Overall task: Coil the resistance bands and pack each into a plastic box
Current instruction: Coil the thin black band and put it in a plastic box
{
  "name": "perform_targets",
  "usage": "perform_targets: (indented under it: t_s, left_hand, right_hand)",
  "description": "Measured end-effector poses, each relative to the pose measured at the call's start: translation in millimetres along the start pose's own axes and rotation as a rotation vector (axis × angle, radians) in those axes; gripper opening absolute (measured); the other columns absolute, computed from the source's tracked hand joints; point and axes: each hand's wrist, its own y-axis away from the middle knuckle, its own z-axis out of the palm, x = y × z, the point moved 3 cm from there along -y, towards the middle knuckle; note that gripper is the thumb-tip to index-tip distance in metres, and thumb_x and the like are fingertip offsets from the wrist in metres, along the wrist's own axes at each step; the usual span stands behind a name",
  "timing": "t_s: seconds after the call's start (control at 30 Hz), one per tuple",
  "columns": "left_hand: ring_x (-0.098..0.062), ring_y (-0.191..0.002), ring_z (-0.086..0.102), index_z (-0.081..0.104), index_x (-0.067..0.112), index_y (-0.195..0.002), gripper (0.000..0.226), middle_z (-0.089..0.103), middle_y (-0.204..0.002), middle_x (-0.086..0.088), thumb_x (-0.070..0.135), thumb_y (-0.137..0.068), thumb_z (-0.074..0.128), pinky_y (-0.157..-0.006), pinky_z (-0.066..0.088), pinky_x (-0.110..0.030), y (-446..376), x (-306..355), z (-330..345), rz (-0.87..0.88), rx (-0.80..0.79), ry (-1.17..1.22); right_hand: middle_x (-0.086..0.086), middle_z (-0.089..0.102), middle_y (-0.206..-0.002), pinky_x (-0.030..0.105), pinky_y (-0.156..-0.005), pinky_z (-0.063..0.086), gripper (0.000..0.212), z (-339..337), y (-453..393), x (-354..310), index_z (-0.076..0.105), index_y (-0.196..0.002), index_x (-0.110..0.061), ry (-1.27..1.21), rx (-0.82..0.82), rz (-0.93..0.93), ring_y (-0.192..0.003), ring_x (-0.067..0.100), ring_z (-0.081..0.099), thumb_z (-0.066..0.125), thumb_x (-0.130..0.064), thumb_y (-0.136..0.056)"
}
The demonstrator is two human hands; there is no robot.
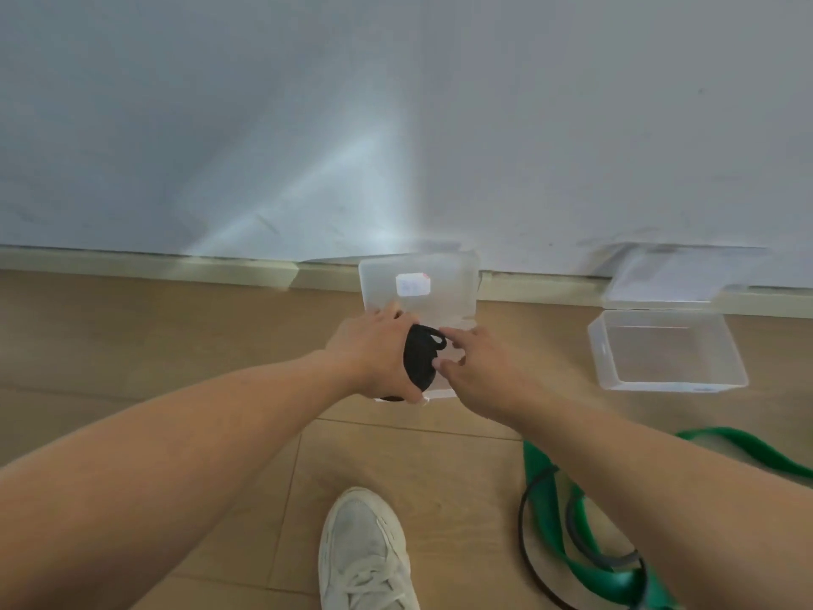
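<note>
A coiled black resistance band (420, 356) is gripped in my left hand (374, 352), held over the base of a clear plastic box (440, 391) on the floor. That box's lid (420, 284) stands open against the skirting and carries a white label. My right hand (479, 372) hovers right beside the coil with its fingers spread, fingertips at the band's edge. Whether it touches the band I cannot tell. A second clear box (666, 350) sits open and empty to the right. A green band (550, 512) lies loose on the floor at lower right, tangled with thin black and grey bands.
The floor is light wooden boards meeting a white wall at a pale skirting board (154, 261). My white shoe (365, 552) stands at the bottom centre, just left of the loose bands.
</note>
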Motion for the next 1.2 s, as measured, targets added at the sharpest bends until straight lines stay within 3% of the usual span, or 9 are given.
perform_targets:
  t_s: [0.2,0.33,0.43,0.53,0.63,0.73,0.93,1.1,1.2]
  left_hand:
    - [-0.022,-0.121,0.052,0.042,0.026,-0.145,0.091,0.046,-0.135,0.004,0.070,-0.070,0.068,-0.092,0.052,-0.041,-7,-3,21,0.004,0.102,0.026]
    - [-0.021,-0.122,0.053,0.051,0.023,-0.138,0.094,0.055,-0.133,0.003,0.077,-0.063,0.067,-0.090,0.050,-0.036,-1,6,31,-0.048,0.113,-0.046]
    - [-0.019,-0.099,0.061,0.064,0.028,-0.106,0.069,0.063,-0.105,0.006,0.076,-0.057,0.069,-0.076,0.050,-0.033,-4,15,34,-0.130,0.051,-0.005]
    - [-0.017,-0.077,0.061,0.064,0.031,-0.082,0.042,0.065,-0.085,0.006,0.066,-0.060,0.070,-0.061,0.047,-0.030,-6,21,32,-0.229,0.003,0.038]
    - [-0.014,-0.070,0.060,0.065,0.028,-0.079,0.033,0.067,-0.078,0.006,0.059,-0.068,0.067,-0.057,0.043,-0.028,-11,28,32,-0.306,0.012,0.100]
    - [-0.017,-0.077,0.064,0.067,0.030,-0.090,0.042,0.067,-0.080,0.008,0.069,-0.077,0.057,-0.064,0.051,-0.028,-10,36,33,-0.334,0.044,0.154]
    - [-0.021,-0.070,0.061,0.053,0.021,-0.067,0.037,0.059,-0.068,0.002,0.051,-0.089,0.055,-0.064,0.051,-0.032,-9,41,32,-0.289,0.096,0.131]
    - [-0.019,-0.062,0.055,0.049,0.017,-0.069,0.042,0.056,-0.072,0.000,0.055,-0.083,0.062,-0.057,0.044,-0.029,-22,32,36,-0.367,0.094,0.158]
    - [-0.024,-0.071,0.060,0.047,0.018,-0.069,0.045,0.055,-0.073,0.000,0.057,-0.085,0.062,-0.061,0.046,-0.031,-27,31,38,-0.383,0.088,0.158]
  right_hand:
    - [-0.007,0.067,-0.081,0.030,-0.069,0.045,0.081,2,-19,16,0.013,-0.157,-0.035,0.048,-0.227,0.027,-0.075,0.013,0.059,0.053,-0.030,-0.088]
    - [-0.004,0.069,-0.108,0.025,-0.070,0.043,0.096,3,-17,8,0.022,-0.153,-0.021,0.144,-0.339,-0.017,-0.091,0.016,0.061,0.079,-0.035,-0.076]
    - [-0.002,0.063,-0.129,0.024,-0.082,0.039,0.083,6,-10,6,0.041,-0.144,-0.021,0.313,-0.329,-0.030,-0.115,0.022,0.059,0.086,-0.035,-0.076]
    - [-0.003,0.066,-0.118,0.030,-0.081,0.046,0.061,17,-7,14,0.052,-0.132,-0.025,0.254,-0.161,-0.055,-0.114,0.022,0.060,0.083,-0.032,-0.080]
    - [0.002,0.066,-0.112,0.037,-0.086,0.050,0.059,26,2,21,0.047,-0.135,-0.024,0.304,0.091,-0.095,-0.117,0.023,0.053,0.073,-0.042,-0.086]
    - [0.000,0.065,-0.114,0.034,-0.092,0.047,0.056,33,10,32,0.050,-0.128,-0.021,0.253,0.202,-0.132,-0.121,0.020,0.048,0.072,-0.049,-0.085]
    - [-0.007,0.064,-0.128,0.032,-0.101,0.041,0.063,31,7,46,0.045,-0.146,-0.027,0.297,0.168,-0.215,-0.130,0.015,0.041,0.055,-0.060,-0.093]
    - [0.003,0.067,-0.116,0.036,-0.090,0.046,0.046,23,-1,34,0.051,-0.142,-0.028,0.318,0.135,-0.167,-0.122,0.020,0.048,0.051,-0.048,-0.100]
    - [0.007,0.066,-0.106,0.034,-0.073,0.043,0.033,16,-5,27,0.063,-0.124,-0.024,0.315,0.093,-0.121,-0.104,0.024,0.058,0.057,-0.042,-0.097]
